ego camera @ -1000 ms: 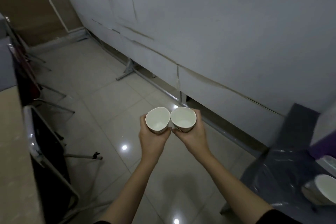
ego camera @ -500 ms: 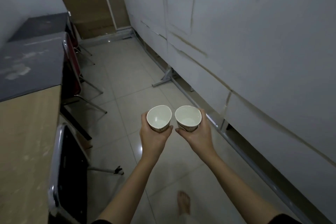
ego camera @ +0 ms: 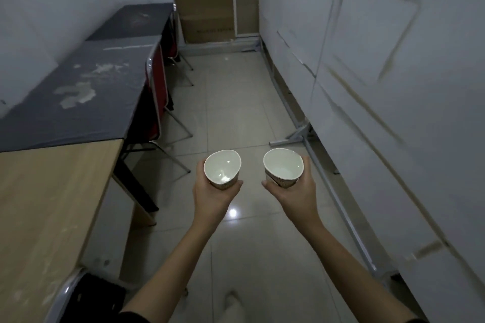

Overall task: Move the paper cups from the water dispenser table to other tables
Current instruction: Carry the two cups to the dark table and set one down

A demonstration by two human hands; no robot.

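Paper cups: two white, thin-walled paper cups with printed lower bands, one in each of my hands, carried at mid-height over the pale tiled floor (ego camera: 236,102) of a narrow aisle; they are apart, not touching.
Left cup (ego camera: 222,168): mouth pressed into an egg-shaped oval by my grip; a bright glint at the bottom may be a little water, though I cannot tell for certain.
Right cup (ego camera: 283,167): mouth nearly round, tilted slightly toward me; the inside looks empty.
Left hand (ego camera: 214,198): clamped around the lower wall of the left cup, thumb at the near side.
Right hand (ego camera: 295,195): wrapped around the lower wall of the right cup, fingers on its far side.
Handling: I judge the cups very light and soft-walled; the rim buckles under pressure, as the left one shows, so a loose hold low on the wall near the stiffer base suits them best.
Wooden surface (ego camera: 47,207): light tan tabletop just to my left, the nearest place to set a cup.
Dark surface (ego camera: 78,102): grey-black covered tabletop with pale worn patches, farther along the left wall.
Red chair (ego camera: 157,92): metal-framed, tucked against the dark surface.
Stage: carrying; neither cup is set down yet.
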